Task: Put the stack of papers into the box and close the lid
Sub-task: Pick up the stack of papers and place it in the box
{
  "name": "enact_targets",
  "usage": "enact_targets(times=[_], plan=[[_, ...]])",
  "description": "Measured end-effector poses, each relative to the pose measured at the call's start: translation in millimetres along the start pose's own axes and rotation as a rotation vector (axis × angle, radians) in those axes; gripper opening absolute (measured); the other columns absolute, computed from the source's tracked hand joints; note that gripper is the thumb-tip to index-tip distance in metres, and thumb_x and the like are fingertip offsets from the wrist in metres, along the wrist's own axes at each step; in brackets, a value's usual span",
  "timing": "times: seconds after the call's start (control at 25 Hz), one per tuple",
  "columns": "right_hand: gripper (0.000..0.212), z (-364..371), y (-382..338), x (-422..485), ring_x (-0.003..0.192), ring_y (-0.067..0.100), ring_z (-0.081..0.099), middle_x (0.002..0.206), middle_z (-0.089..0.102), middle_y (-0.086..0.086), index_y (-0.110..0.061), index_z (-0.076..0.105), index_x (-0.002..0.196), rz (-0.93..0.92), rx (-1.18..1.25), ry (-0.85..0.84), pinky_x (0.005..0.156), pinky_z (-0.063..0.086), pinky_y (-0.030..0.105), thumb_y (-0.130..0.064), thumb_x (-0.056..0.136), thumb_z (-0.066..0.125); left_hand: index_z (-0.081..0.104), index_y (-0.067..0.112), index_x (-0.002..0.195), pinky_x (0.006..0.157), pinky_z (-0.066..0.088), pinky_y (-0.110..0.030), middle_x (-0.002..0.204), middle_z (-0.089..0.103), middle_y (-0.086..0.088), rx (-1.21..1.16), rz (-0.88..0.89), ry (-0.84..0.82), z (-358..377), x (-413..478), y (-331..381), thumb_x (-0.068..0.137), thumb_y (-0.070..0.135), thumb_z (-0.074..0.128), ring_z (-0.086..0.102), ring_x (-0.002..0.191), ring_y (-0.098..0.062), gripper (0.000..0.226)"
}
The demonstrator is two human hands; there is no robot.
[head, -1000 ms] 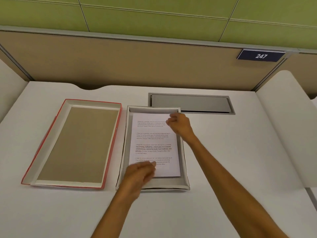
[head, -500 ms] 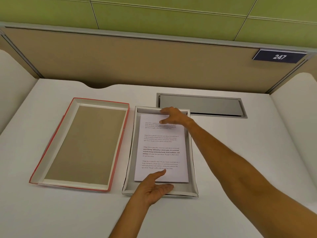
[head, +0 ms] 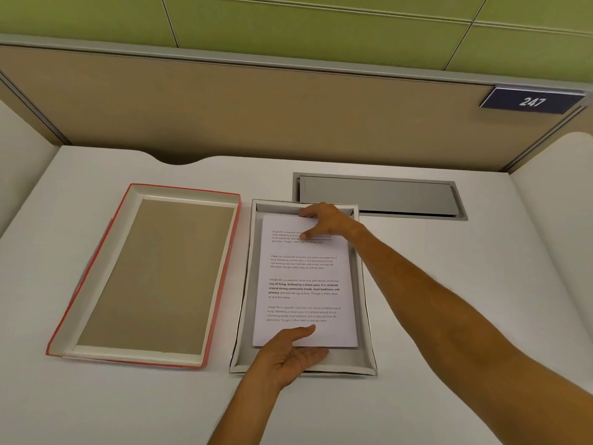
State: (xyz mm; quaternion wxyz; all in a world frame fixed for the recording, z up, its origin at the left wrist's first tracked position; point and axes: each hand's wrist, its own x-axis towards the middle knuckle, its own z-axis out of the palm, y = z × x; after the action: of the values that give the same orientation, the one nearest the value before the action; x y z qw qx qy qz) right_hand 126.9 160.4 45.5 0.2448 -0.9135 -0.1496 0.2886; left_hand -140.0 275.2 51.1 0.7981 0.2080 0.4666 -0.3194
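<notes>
both hands have opened and slid apart since a second ago: the left hand [head: 293,354] now rests flat and open, fingers on the near edge of the stack of papers [head: 305,281], palm over the box's near wall. the right hand [head: 324,216], fingers spread and gripping nothing, presses the stack's far edge. the papers lie flat inside the grey box [head: 362,284], printed side up, slightly nearer the far wall.

the step in hand seems to be settling the papers, so the first half looks nearly done. next the hands must let go, reach for the red-edged lid [head: 144,274] lying inside-up just left of the box, turn it over and fit it on.

count: one box, one lid, one stack, two hands, all on a white desk [head: 449,284].
</notes>
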Motion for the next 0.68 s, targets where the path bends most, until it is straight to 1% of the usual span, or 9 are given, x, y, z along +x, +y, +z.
enact_targets(times=[0.2, 0.4, 0.48, 0.56, 0.68], plan=[[0.072, 1, 2, 3, 0.123, 0.026, 0.055, 0.138, 0.058, 0.006, -0.017, 0.056, 0.133, 0.003, -0.005, 0.008, 0.106, 0.04, 0.035, -0.036, 0.07, 0.084, 0.06, 0.007, 0.111, 0.106, 0.039, -0.064, 0.121, 0.061, -0.029, 0.009, -0.005, -0.023, 0, 2, 3, 0.079, -0.017, 0.064, 0.053, 0.117, -0.052, 0.041], [0.072, 1, 2, 4, 0.124, 0.026, 0.054, 0.138, 0.056, 0.006, -0.017, 0.055, 0.134, -0.013, -0.028, 0.009, 0.107, 0.039, 0.034, -0.035, 0.07, 0.084, 0.06, 0.006, 0.116, 0.105, 0.04, -0.064, 0.122, 0.061, -0.029, 0.022, -0.007, -0.02, -1, 1, 4, 0.079, -0.016, 0.066, 0.055, 0.117, -0.052, 0.044], [0.074, -2, 2, 3, 0.125, 0.026, 0.053, 0.139, 0.055, 0.006, -0.019, 0.053, 0.136, -0.01, -0.051, -0.018, 0.107, 0.039, 0.035, -0.036, 0.071, 0.084, 0.058, 0.007, 0.12, 0.104, 0.041, -0.062, 0.124, 0.059, -0.032, 0.034, -0.019, -0.021, -2, -1, 4, 0.079, -0.013, 0.067, 0.055, 0.117, -0.053, 0.047], [0.077, -7, -1, 1, 0.128, 0.027, 0.05, 0.142, 0.052, 0.006, -0.018, 0.049, 0.138, -0.013, -0.069, -0.058, 0.108, 0.037, 0.036, -0.034, 0.072, 0.084, 0.056, 0.007, 0.121, 0.106, 0.04, -0.061, 0.125, 0.056, -0.035, 0.027, -0.034, -0.029, -3, -6, 4, 0.081, -0.008, 0.069, 0.053, 0.119, -0.054, 0.044], [0.084, -16, -16, -9, 0.138, 0.026, 0.039, 0.151, 0.042, 0.004, -0.018, 0.042, 0.144, -0.043, -0.104, -0.09, 0.114, 0.03, 0.039, -0.033, 0.073, 0.083, 0.055, 0.003, 0.119, 0.108, 0.038, -0.06, 0.127, 0.053, -0.04, 0.027, -0.043, -0.035, -8, -19, 11, 0.081, 0.003, 0.072, 0.052, 0.119, -0.055, 0.042]])
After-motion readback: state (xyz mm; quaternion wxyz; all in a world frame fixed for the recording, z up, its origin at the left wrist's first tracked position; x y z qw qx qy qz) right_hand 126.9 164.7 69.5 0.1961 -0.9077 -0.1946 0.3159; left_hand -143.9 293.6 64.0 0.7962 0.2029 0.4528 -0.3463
